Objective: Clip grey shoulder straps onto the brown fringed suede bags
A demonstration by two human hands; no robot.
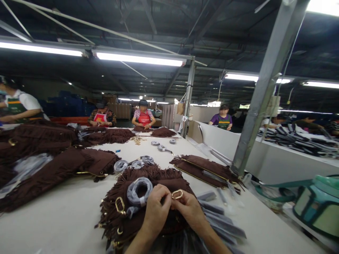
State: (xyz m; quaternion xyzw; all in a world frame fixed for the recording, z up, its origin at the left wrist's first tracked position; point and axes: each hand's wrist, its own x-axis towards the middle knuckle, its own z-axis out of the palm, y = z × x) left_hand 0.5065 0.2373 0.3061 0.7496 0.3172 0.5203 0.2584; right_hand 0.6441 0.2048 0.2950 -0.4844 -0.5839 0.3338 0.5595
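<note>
My right hand pinches a gold metal clasp that sticks up from its fingertips. Thumb and fingers of my left hand are closed right beside it, touching my right fingertips; whatever they grip is hidden. Both hands are above a dark brown fringed bag. On the bag, just left of my left hand, rests a plastic-wrapped strap coil with a white band. A second gold clasp hangs at the bag's left side. Several plastic-wrapped grey strips lie to the right of my hands.
Brown fringed bags are heaped at the left. More wrapped coils lie behind the bag, and brown zippered pieces at the right. A metal post and a green jug stand on the right. Several co-workers sit or stand beyond.
</note>
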